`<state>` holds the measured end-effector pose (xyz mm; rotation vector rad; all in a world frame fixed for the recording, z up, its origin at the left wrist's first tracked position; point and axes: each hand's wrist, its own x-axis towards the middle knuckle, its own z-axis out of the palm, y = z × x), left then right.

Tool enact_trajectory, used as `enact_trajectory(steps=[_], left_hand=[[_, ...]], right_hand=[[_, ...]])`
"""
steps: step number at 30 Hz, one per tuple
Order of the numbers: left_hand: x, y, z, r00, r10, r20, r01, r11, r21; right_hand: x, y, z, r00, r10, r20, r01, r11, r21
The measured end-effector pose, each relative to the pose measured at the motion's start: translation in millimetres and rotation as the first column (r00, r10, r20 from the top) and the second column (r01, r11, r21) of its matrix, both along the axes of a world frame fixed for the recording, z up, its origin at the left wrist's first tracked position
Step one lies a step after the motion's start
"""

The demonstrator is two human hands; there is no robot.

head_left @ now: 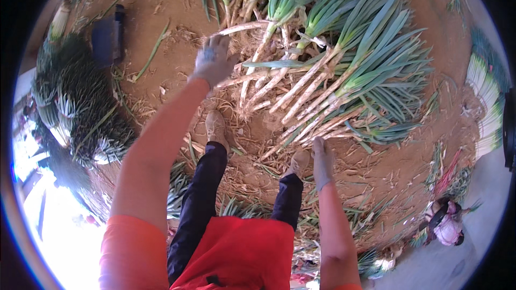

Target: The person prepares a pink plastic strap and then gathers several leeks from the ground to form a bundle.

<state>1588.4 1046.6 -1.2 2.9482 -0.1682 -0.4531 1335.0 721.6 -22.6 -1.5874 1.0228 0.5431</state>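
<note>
A large heap of long green onions [371, 70] lies on the ground ahead of me, with green leaves toward the far right and pale, soil-stained stalks toward me. My left hand [214, 60], in a light glove, reaches out over the stalk ends at the heap's left side. Its fingers are spread, close to one stalk [250, 27]; contact is unclear. Lower down, my gloved right hand [322, 162] hangs by the near edge of the heap. Its fingers are stretched out near the stalk bottoms, and nothing shows in them.
Stacked bundles of green onions [80, 96] stand at the left, near a dark blue object [107, 37]. More trimmed bundles [481, 96] line the far right. A person [447, 220] is at the lower right. Loose leaves and peelings litter the brown ground around my shoes [216, 128].
</note>
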Motion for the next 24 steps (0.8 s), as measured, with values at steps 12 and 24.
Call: enact_trajectory(steps=[12, 24], left_hand=[[79, -80, -115, 0.927, 0.083, -0.365, -0.188, 0.947, -0.261], [-96, -121, -162, 0.916, -0.233, -0.326, 0.012, 0.828, -0.56]], right_hand=[[131, 52, -138, 0.892, -0.416, 0.178, 0.341, 0.877, 0.338], [50, -7, -170, 0.914, -0.391, 0.109, 0.299, 0.83, 0.47]])
